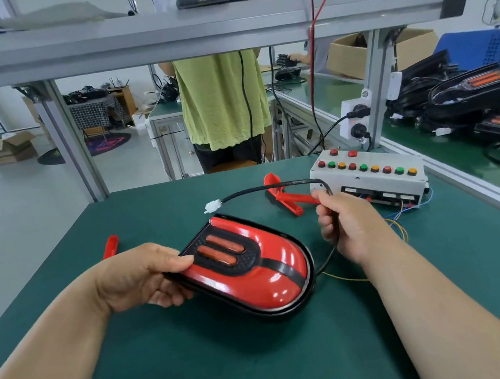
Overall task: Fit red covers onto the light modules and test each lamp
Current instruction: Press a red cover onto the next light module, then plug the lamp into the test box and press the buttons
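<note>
Left grip [145,274] holds the lamp [243,262], red cover [274,282] already on, close to the green tabletop [203,372], and right grip [350,223] holds its black cable [274,187], so testing looks next: push the white plug [212,206] into the button box [369,179].

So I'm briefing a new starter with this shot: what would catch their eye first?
The glossy red-covered lamp at the centre of the green mat, gripped by the left hand. Next, the right hand holding its black cable, the white connector free above the lamp. Behind, at right, sits a white box of red, green and orange buttons.
</note>
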The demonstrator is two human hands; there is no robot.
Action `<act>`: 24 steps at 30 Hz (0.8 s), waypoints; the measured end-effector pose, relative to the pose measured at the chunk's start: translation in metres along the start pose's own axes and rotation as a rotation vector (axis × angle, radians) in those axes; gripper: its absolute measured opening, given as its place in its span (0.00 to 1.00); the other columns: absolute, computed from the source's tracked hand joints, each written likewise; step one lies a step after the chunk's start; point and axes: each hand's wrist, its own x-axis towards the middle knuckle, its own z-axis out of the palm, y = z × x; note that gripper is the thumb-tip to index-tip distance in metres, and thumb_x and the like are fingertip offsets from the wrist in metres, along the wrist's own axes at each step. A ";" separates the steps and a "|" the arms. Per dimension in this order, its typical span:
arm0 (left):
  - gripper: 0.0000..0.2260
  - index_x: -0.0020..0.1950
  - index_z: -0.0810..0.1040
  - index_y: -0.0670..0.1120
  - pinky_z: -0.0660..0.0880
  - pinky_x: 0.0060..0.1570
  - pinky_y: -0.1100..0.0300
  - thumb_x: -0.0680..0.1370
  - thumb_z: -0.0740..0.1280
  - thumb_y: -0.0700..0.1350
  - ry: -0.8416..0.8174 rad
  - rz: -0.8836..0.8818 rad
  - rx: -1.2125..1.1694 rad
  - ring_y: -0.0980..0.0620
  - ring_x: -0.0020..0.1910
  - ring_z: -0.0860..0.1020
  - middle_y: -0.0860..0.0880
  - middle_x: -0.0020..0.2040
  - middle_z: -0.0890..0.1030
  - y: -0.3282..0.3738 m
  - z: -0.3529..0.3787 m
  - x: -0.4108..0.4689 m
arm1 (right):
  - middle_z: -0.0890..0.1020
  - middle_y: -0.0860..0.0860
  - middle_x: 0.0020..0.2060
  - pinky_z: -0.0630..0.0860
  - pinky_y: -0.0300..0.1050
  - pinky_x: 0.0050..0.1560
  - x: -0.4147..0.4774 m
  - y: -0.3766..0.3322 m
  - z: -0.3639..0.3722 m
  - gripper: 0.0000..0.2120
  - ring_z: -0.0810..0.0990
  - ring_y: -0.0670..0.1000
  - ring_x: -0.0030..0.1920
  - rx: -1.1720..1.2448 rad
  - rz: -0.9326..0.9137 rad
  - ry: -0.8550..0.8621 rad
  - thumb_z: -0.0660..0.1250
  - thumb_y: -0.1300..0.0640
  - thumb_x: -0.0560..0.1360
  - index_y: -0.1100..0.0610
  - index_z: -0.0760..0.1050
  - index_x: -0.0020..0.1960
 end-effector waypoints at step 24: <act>0.25 0.60 0.75 0.37 0.77 0.50 0.55 0.83 0.56 0.59 0.266 0.150 -0.402 0.48 0.50 0.83 0.42 0.51 0.85 0.092 0.064 0.056 | 0.77 0.34 0.27 0.70 0.27 0.41 -0.019 0.001 0.014 0.20 0.73 0.35 0.32 -0.843 -0.460 -0.565 0.64 0.64 0.81 0.37 0.78 0.51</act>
